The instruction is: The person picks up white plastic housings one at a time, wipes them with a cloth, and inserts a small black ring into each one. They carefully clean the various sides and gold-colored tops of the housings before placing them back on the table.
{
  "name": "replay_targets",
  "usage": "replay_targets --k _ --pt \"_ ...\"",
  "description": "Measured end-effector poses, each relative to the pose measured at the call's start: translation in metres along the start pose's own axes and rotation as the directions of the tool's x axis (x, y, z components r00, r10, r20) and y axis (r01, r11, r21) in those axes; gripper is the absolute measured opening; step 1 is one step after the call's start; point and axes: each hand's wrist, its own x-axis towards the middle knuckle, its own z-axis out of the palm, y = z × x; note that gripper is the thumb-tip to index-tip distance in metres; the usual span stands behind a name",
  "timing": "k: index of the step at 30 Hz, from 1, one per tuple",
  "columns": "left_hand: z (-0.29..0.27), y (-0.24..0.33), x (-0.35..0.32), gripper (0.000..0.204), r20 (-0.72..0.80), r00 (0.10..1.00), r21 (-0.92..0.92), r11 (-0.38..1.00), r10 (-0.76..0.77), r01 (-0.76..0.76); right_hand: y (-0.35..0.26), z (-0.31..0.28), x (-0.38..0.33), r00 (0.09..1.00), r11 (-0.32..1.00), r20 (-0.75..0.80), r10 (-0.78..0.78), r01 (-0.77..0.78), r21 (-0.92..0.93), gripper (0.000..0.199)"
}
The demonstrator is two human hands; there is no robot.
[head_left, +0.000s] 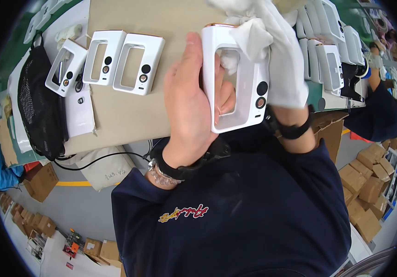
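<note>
My left hand (188, 101) is bare and wraps round the left side of a white rectangular housing (249, 119). Its fingers show through the large window of this piece. Two round dark spots and a small slot mark the housing's lower right; its top edge is copper-coloured. Loose white fabric covers my right hand (287, 69), which is at the housing's upper right. A bunched part of the white fabric (255, 40) lies against the upper front of the frame. Fabric and motion blur hide the right fingers.
Left on the beige work surface (161, 121) are similar housings (156, 53) and a black mesh bag (39, 99). More white housings (331, 69) stand close together at the right. A black cable (97, 158) runs along the near edge. Cardboard boxes (369, 184) are piled on the right floor.
</note>
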Motion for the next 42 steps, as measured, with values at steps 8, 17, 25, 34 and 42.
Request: replay_targets --k 8,17,25,34,42 --pt "-0.004 0.006 0.002 0.028 0.019 0.971 -0.171 0.957 0.240 -0.233 0.002 0.011 -0.070 0.968 0.751 -0.051 0.245 -0.156 0.642 0.030" --pt "-0.002 0.009 -0.001 0.031 -0.017 0.900 0.000 0.900 0.435 -0.435 0.005 -0.035 -0.058 1.000 0.781 -0.003 0.001 0.001 0.625 0.029" --pt "0.008 -0.007 -0.001 0.036 0.367 0.508 0.749 0.076 0.779 -0.658 -0.019 0.027 -0.046 0.967 0.992 -0.220 0.129 -0.121 0.045 0.034" --pt "-0.007 0.003 0.010 0.037 0.311 0.359 0.754 0.002 0.880 -0.657 -0.029 0.017 -0.025 0.805 0.841 0.306 0.508 -0.541 0.029 0.018" --pt "0.000 -0.002 -0.001 0.046 0.144 0.732 0.632 0.507 0.666 -0.586 -0.023 0.015 -0.014 0.931 0.733 0.219 -0.293 0.365 -0.574 0.021"
